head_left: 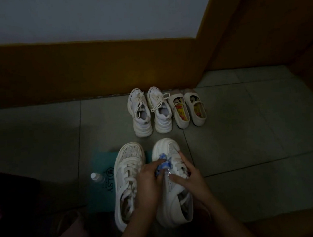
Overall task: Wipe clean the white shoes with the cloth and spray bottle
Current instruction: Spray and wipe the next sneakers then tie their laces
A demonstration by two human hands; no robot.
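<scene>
**Floor station: one shoe in hand, three pairs counted**

Boundaries: a brown skirting (72, 72) closes the far side, and a brown panel (276, 32) runs down the right. The tile floor (248, 138) lies open to the right of the shoes and at far left. The lower left corner is too dark to read.

Count of footwear: six shoes, in three pairs.
- The laced sneakers (159, 110) are two in number and stand side by side, toes at the skirting.
- The strap shoes (178, 109) are also two. They stand just right of the laced pair and have patterned insoles.
- The near pair is made up of the left sneaker (128, 170) and the right sneaker (164, 148), close together.

The left sneaker lies partly on a teal mat (102, 198) with dark lettering.

Other items: one cloth (162, 164), blue and white, and one spray bottle (96, 177). The bottle stands on the mat's left edge, untouched.

Hands: the left hand (147, 177) has its fingers curled round the bunched cloth and presses it against the lace area of the right sneaker. The right hand (188, 176) grips that sneaker from its right side, fingers wrapped over the upper. The sneaker appears tipped, its thick sole edge turned toward its mate.
</scene>
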